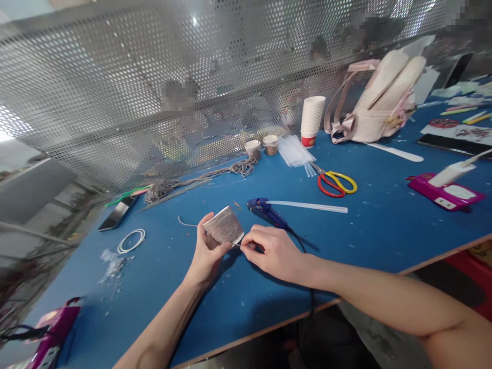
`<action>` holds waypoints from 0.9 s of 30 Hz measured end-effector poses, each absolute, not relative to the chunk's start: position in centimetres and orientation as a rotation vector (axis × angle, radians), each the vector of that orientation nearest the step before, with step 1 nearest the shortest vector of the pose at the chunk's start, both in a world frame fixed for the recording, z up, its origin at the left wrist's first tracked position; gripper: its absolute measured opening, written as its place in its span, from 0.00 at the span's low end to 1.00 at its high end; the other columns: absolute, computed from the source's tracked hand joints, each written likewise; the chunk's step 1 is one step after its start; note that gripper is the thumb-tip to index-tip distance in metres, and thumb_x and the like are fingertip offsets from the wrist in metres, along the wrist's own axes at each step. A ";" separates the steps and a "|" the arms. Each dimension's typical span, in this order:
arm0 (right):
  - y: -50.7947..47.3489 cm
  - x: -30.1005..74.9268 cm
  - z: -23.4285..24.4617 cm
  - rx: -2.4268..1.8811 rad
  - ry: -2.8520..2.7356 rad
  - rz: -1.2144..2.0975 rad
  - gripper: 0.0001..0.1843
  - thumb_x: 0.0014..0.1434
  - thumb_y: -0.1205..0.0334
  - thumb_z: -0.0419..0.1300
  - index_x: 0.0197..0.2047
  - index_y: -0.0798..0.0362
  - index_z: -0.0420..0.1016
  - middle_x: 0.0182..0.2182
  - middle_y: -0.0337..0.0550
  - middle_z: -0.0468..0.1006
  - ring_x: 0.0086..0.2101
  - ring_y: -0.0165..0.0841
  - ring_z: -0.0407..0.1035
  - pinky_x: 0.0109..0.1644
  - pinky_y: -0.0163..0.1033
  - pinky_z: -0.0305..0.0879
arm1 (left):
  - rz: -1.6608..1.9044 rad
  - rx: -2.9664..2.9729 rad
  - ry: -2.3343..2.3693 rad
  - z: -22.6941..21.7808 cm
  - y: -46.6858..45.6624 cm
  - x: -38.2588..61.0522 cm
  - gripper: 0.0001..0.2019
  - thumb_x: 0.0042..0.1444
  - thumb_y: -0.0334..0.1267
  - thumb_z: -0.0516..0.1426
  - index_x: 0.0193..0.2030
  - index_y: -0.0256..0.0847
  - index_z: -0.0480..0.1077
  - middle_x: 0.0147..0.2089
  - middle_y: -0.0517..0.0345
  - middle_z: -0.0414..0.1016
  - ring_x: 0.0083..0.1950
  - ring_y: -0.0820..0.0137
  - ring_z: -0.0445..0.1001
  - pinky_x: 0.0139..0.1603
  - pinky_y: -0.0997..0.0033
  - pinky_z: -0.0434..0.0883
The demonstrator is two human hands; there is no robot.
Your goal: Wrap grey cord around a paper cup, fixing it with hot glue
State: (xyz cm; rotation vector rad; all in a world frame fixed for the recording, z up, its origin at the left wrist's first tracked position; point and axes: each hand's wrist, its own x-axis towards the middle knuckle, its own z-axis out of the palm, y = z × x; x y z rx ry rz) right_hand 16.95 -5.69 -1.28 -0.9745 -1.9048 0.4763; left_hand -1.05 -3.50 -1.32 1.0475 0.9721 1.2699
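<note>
- Gripping the cord-wrapped paper cup [224, 226], the left hand [206, 260] is curling thumb and fingers around it, holding it tilted over the near part of the bench [369, 236].
- Right beside it, the right hand [274, 252] is pinching a thin cord end [237, 245] between thumb and fingertips, close to the cup's lower edge!
- Just beyond the hands, a blue glue gun [269, 214] is lying flat, a translucent glue stick [311, 206] poking out of it.
- Farther right, red-and-yellow-handled scissors [331, 190] are resting near a translucent plastic bag [295, 150].
- Along the perforated metal screen [134, 128], two small cord-wrapped cups [270, 147] are standing side by side, with a paper-cup stack [312, 120] and a pale backpack [378, 120] sitting to their right.
- Over on the left, tangled grey cord [159, 191] is sprawling near a dark smartphone [117, 213], while a white coil [131, 250] is lying closer in.
</note>
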 end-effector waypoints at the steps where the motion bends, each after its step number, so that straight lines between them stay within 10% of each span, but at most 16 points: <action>1: -5.6 17.0 -1.3 -0.986 -1.888 0.485 0.06 0.59 0.67 0.58 0.30 0.51 0.73 0.25 0.37 0.74 0.25 0.28 0.66 0.31 0.33 0.60 | 1.266 1.049 0.969 -1.3 -3.5 -1.0 0.39 0.35 0.31 0.71 0.55 0.52 0.62 0.47 0.59 0.76 0.49 0.65 0.75 0.53 0.63 0.72; 27: -5.5 16.3 -1.3 -1.160 -1.817 0.605 0.07 0.53 0.67 0.64 0.26 0.52 0.69 0.23 0.34 0.72 0.24 0.26 0.63 0.30 0.33 0.55 | 1.146 1.113 0.953 -1.6 -4.0 -1.0 0.44 0.37 0.33 0.70 0.61 0.56 0.56 0.52 0.58 0.73 0.51 0.65 0.74 0.57 0.60 0.68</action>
